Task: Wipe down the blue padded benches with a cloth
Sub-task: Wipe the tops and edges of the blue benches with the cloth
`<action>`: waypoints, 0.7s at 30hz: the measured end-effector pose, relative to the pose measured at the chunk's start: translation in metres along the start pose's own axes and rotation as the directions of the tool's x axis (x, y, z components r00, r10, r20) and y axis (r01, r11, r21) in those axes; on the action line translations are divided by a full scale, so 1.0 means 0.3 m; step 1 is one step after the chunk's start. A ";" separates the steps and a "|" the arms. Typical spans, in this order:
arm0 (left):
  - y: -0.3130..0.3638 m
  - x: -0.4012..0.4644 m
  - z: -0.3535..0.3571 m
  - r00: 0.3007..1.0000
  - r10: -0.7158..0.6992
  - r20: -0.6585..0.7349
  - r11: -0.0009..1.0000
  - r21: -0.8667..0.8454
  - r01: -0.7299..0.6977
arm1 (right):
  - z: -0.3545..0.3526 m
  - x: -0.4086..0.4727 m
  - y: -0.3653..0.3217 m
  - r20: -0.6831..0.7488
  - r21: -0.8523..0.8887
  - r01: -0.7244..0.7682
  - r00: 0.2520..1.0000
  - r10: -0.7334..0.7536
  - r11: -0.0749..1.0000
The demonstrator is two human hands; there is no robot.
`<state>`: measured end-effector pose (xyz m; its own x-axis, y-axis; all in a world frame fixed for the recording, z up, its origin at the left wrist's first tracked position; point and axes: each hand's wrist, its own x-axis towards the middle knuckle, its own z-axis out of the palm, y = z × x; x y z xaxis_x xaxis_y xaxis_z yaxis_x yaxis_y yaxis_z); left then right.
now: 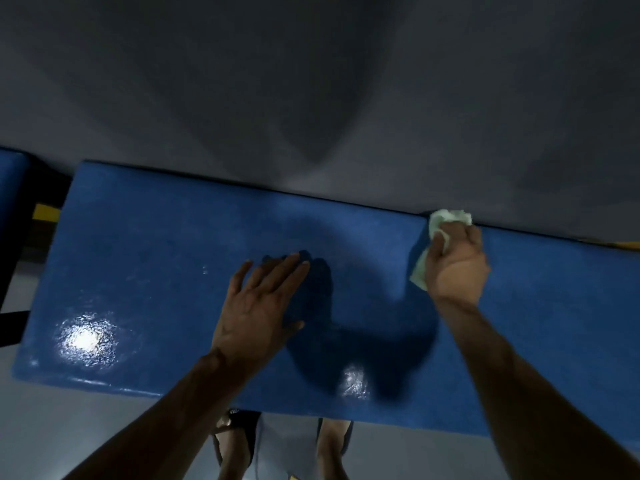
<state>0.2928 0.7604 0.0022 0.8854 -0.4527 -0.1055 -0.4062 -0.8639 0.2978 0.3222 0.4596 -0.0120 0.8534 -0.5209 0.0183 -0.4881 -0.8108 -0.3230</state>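
Observation:
A long blue padded bench [166,271] runs across the view, its far edge against a grey wall. My right hand [459,263] grips a crumpled pale green-white cloth [446,218] and holds it on the bench's far edge, right of centre. Part of the cloth sticks out above and to the left of my fingers. My left hand [259,310] rests flat on the middle of the bench, fingers straight and spread. Glossy wet-looking highlights show on the near left of the pad.
A second blue pad [10,181] sits at the far left, past a dark gap with a black frame and a yellow mark [45,212]. The grey wall [311,81] stands right behind the bench. My feet in sandals [239,434] stand on the pale floor below the near edge.

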 end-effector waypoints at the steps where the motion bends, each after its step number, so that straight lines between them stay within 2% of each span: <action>1: -0.019 -0.006 0.000 1.000 -0.013 0.004 1.000 0.009 0.012 | 0.031 -0.022 -0.073 0.001 0.029 -0.017 1.000 0.017 0.999; 4: -0.056 -0.016 0.004 0.999 -0.019 0.034 0.999 0.035 0.018 | 0.126 -0.092 -0.308 0.089 0.072 0.074 0.993 -0.080 0.995; 7: -0.056 -0.010 0.003 0.996 -0.043 0.075 0.998 0.050 0.039 | 0.177 -0.130 -0.451 0.128 0.011 0.318 0.940 -0.317 0.948; 10: -0.054 -0.007 0.003 0.993 -0.060 0.105 0.997 0.050 0.055 | 0.134 -0.087 -0.401 0.220 -0.037 0.500 0.849 -0.481 0.865; 12: -0.057 -0.009 0.004 0.991 -0.065 0.118 0.997 0.052 0.059 | 0.083 -0.033 -0.277 0.273 -0.134 0.546 0.823 -0.499 0.827; 17: -0.065 -0.012 0.008 0.992 -0.048 0.113 0.998 0.036 0.044 | -0.042 0.048 0.013 0.189 -0.258 0.293 0.950 -0.249 0.921; 21: -0.072 -0.011 0.016 0.995 -0.037 0.088 0.999 0.009 0.036 | 0.025 -0.018 -0.110 0.116 -0.213 0.077 0.992 -0.053 0.974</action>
<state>0.2976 0.7795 -0.0083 0.8763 -0.4383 -0.1998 -0.3759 -0.8816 0.2855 0.3349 0.4912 -0.0085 0.8934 -0.4431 -0.0747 -0.4490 -0.8865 -0.1116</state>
